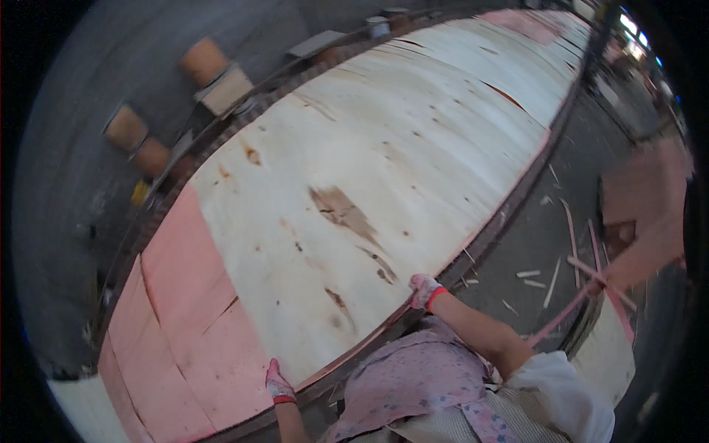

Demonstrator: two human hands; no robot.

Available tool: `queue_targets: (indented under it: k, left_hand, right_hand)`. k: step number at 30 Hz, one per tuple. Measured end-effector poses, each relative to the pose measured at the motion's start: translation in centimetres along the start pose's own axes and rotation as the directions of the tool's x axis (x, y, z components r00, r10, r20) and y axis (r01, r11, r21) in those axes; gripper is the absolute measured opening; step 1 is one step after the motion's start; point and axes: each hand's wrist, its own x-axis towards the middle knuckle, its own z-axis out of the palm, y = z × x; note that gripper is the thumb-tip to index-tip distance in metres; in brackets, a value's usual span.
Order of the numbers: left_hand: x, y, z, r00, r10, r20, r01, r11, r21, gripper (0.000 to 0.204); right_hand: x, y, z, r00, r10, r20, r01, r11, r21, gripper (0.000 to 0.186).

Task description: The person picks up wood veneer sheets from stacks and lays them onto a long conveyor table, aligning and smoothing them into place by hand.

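A large pale veneer sheet (pixel 354 170) with brown knots, splits and a torn dark patch covers most of the long table in front of me. It overlaps pink-coated veneer (pixel 185 310) that shows at the left. My left hand (pixel 278 382), in a pink and white glove with a red cuff, is closed at the near left corner of the pale sheet, thumb on top. My right hand (pixel 426 292), gloved alike, closes on the sheet's near edge farther right. The fingers under the edge are hidden in both hands.
Beyond the table's far side stand orange-brown cylinders (pixel 204 61), a pale box (pixel 225 90) and a bucket (pixel 378 28). Wood strips and scraps (pixel 552 283) litter the floor at right. Stacked pink sheets (pixel 642 199) and crossed pink strips (pixel 600 277) lie there too.
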Motion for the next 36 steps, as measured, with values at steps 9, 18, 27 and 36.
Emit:
queue_targets:
  k: [9, 18, 27, 36]
  left_hand:
    - [2.7, -0.2, 3.5, 0.940, -0.108, 0.322, 0.086, 0.993, 0.081, 0.045]
    - [1.2, 1.0, -2.0, 0.976, -0.030, 0.215, -0.028, 0.964, 0.264, 0.046]
    - [6.6, -0.4, -6.1, 0.969, -0.223, 0.107, 0.204, 0.965, 0.164, 0.046]
    - [2.9, 2.3, -4.0, 0.959, -0.266, 0.096, 0.251, 0.958, 0.142, 0.046]
  right_hand:
    - [26.3, 8.3, -15.8, 0.860, -0.342, 0.379, 0.453, 0.854, -0.256, 0.016]
    - [2.7, 1.8, -1.4, 0.998, 0.010, -0.054, 0.003, 0.973, 0.231, 0.019]
    - [5.3, 3.2, -3.1, 0.981, 0.132, 0.143, -0.150, 0.981, 0.119, 0.021]
    - [6.6, 4.8, -2.2, 0.906, 0.134, 0.401, -0.227, 0.954, 0.194, 0.028]
